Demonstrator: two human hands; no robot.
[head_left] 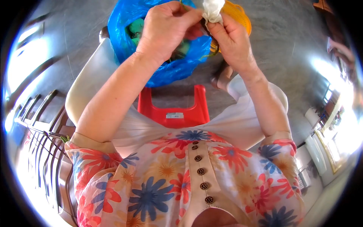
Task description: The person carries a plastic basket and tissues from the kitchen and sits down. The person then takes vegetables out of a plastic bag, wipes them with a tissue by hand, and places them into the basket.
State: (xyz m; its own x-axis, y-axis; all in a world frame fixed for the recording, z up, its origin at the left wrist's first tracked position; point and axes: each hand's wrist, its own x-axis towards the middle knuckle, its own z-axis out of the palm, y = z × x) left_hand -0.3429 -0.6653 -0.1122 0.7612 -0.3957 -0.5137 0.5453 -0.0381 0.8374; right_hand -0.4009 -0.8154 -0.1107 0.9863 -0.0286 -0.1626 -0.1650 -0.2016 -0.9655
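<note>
My left hand (164, 30) reaches over the blue plastic bag (162, 77), its thumb and fingers pinched together beside a crumpled white wad (213, 10) that looks like tissue or thin cloth. What lies within that pinch is too small to make out. My right hand (235, 45) is closed on a thin dark stem (214, 41) just below the wad, which its thumb touches. The stem hangs down between both hands. Inside the bag, green things (137, 27) show, partly covered by my left hand and wrist.
Behind my right hand is a yellow plastic basket (242, 17), partly hidden. A red plastic stool (174, 117) with a white label stands between my knees. Dark slatted chairs (45, 125) are at the left, and furniture lines the right side. The floor (281, 56) is grey.
</note>
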